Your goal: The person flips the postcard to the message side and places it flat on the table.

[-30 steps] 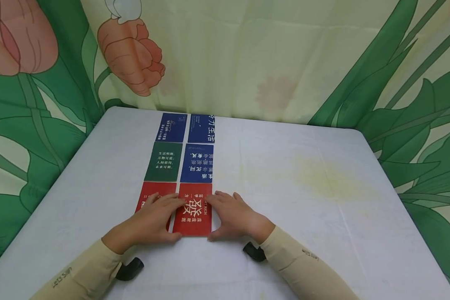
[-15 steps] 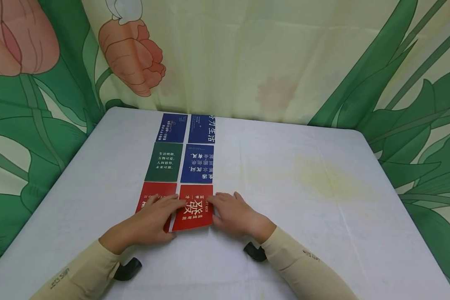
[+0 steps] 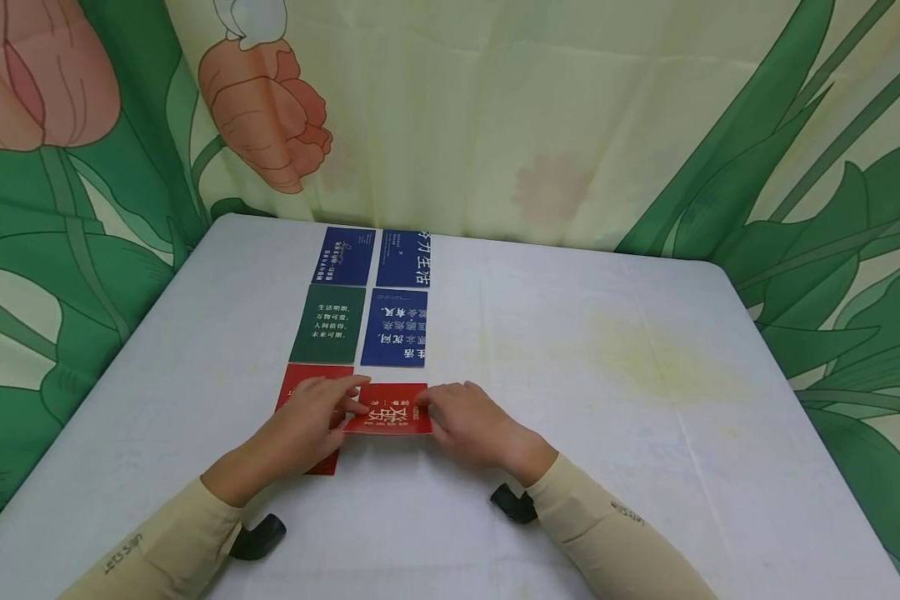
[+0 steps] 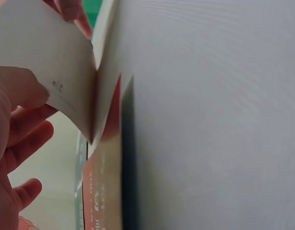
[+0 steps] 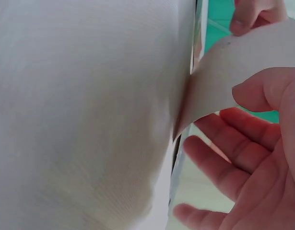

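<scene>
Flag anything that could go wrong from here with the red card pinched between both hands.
The red card, pinched by the left hand and right hand, curves in both wrist views, so it might crease if bent further.
In the head view, the left hand overlaps the other red card; it could nudge that one askew.
</scene>
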`<state>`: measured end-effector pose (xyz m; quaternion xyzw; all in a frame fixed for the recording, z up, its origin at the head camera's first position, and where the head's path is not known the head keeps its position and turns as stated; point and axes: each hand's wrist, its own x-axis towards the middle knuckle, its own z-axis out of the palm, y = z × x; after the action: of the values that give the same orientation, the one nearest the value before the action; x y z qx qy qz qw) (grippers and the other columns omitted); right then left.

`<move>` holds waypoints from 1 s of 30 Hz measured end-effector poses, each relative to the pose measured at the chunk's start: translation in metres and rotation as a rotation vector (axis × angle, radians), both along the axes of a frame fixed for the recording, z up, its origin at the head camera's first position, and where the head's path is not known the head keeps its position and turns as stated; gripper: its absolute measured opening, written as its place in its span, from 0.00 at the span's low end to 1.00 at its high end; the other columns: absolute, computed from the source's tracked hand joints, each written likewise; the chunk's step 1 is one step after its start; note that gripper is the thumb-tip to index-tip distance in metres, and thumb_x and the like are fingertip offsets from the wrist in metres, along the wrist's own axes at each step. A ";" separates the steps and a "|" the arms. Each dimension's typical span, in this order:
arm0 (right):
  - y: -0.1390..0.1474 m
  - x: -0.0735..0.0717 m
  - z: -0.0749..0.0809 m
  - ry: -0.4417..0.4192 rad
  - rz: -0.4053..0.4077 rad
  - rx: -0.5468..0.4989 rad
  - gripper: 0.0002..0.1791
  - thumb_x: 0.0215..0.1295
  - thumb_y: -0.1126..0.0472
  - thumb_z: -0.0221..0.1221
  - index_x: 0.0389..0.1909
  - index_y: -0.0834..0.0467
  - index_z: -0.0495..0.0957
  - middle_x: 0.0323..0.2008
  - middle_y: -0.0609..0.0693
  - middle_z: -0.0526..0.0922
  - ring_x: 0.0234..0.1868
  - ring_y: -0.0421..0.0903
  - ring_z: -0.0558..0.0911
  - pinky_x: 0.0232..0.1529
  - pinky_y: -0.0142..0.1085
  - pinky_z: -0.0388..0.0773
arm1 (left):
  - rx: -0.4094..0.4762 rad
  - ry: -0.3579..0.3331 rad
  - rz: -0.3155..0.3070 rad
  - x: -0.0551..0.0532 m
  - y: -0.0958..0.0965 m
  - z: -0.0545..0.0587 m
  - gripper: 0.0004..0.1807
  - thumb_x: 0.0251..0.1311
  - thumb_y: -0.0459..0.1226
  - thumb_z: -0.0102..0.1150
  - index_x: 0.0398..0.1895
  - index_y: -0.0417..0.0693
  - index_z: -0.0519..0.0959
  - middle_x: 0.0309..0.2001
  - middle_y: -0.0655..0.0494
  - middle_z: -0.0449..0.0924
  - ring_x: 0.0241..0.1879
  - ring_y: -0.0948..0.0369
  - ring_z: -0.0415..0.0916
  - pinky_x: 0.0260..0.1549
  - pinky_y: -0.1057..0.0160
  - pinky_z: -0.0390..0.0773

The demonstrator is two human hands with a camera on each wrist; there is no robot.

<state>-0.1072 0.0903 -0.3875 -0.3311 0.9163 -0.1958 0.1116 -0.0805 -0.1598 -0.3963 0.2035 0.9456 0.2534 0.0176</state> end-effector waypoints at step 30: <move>0.000 0.006 0.002 0.002 -0.198 -0.390 0.27 0.64 0.70 0.64 0.64 0.65 0.70 0.43 0.52 0.78 0.34 0.41 0.84 0.35 0.29 0.81 | 0.242 0.327 0.092 -0.003 0.002 0.002 0.20 0.52 0.26 0.73 0.51 0.36 0.83 0.50 0.43 0.83 0.48 0.49 0.83 0.40 0.54 0.84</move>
<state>-0.1015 0.0903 -0.3858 -0.2548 0.8894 -0.3788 0.0247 -0.0836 -0.1582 -0.3943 0.1993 0.9067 0.3292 -0.1724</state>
